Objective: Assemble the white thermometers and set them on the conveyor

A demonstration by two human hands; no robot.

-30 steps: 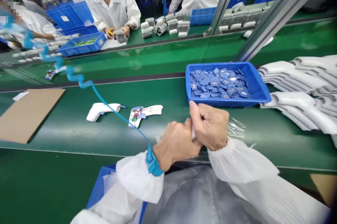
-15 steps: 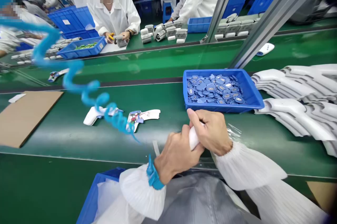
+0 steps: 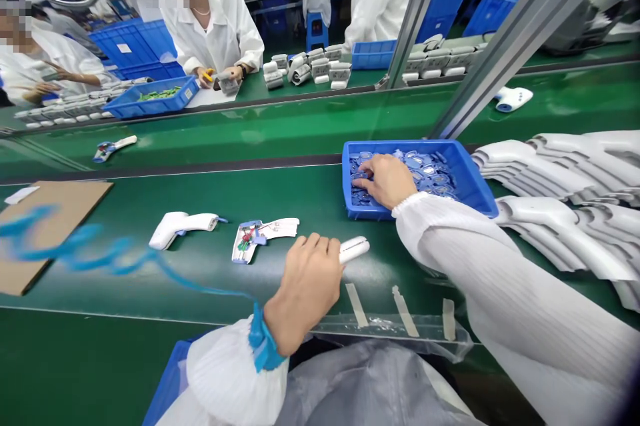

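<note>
**"Where's the white plastic piece?"**

"In your left hand, fingers pressed together round it, toward the table's near edge."

**"And your right hand?"**

"Fingers spread on blue plastic parts in the blue tray at the far edge. Keep your touch light."

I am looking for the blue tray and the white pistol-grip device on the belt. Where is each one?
Blue plastic tray [image 3: 475, 179]: head view, on its right wall.
White pistol-grip device [image 3: 170, 229]: head view, on its rear body.
</note>
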